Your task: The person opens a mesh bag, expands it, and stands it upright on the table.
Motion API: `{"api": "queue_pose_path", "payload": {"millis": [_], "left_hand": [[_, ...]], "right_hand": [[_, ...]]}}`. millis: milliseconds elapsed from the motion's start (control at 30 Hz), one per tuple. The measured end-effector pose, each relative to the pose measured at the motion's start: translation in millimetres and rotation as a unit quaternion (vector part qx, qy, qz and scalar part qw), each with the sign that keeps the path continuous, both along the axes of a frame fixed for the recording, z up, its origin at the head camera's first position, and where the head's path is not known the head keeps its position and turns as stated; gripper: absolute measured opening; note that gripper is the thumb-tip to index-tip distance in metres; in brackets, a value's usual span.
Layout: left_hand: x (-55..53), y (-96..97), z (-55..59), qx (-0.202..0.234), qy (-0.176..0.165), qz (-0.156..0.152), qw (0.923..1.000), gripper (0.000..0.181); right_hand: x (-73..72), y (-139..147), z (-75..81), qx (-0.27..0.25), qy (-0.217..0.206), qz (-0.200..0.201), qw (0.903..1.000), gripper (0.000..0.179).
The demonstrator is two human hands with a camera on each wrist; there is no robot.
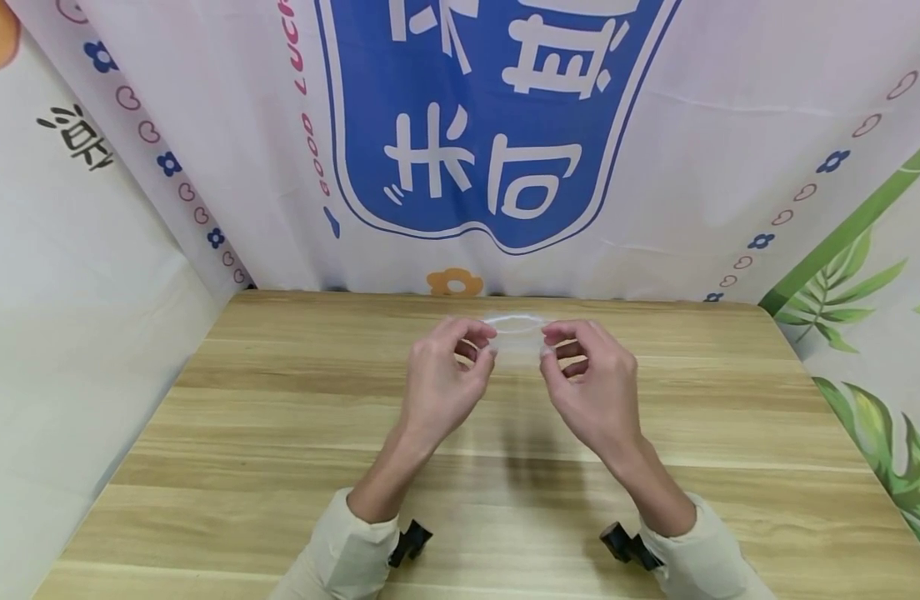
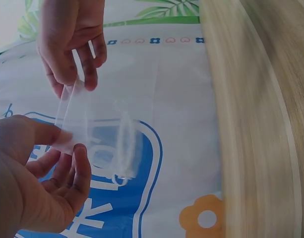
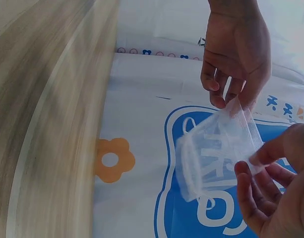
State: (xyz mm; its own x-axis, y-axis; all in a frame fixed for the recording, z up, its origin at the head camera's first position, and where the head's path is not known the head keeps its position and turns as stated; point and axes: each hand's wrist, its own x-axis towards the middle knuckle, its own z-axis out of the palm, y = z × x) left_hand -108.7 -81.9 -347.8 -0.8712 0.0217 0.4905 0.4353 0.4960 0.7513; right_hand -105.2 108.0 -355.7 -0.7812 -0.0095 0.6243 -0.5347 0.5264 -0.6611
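A small sheer white mesh drawstring bag (image 3: 218,144) is stretched between both hands above the table. In the head view it shows only as a faint, see-through patch. My left hand (image 1: 439,375) pinches one corner between thumb and fingers, while my right hand (image 1: 598,383) pinches the opposite corner. The bag's other edge hangs away from the fingers, with a gathered white cord (image 2: 126,144) along it. Small cord loops (image 3: 206,202) stick out at the ends of that edge. Through the mesh, the blue print behind is visible.
A wood-grain table (image 1: 280,467) lies under the hands. Behind it hangs a white cloth (image 1: 692,150) with a blue printed sign, and more printed cloth hangs at both sides. Black mounts (image 1: 411,543) sit at the sleeve cuffs.
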Motion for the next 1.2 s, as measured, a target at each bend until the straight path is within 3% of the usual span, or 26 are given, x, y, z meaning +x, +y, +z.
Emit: {"api": "queue_pose_path", "payload": {"millis": [200, 333, 633, 967, 1200], "left_hand": [[-0.2, 0.0, 1.0, -0.007, -0.021, -0.007, 0.9997, 0.008], [0.3, 0.1, 1.0, -0.016, -0.014, -0.01, 0.9997, 0.004], [0.6, -2.1, 1.4, -0.064, 0.016, -0.072, 0.9952, 0.012], [-2.9, -7.8, 3.1, -0.054, -0.011, -0.052, 0.9971, 0.013], [-3.0, -10.4, 6.7, -0.022, -0.037, -0.063, 0.9971, 0.015]], "right_hand": [[-0.8, 3.1, 1.9, 0.01, -0.044, 0.026, 0.9987, 0.019], [-0.6, 4.0, 3.4, 0.013, -0.059, 0.026, 0.9978, 0.02], [-1.5, 5.4, 4.3, -0.022, -0.033, -0.018, 0.9991, 0.013], [-0.7, 4.1, 4.6, -0.01, -0.068, 0.022, 0.9974, 0.015], [-0.3, 4.3, 5.1, -0.018, -0.061, -0.008, 0.9979, 0.013]]}}
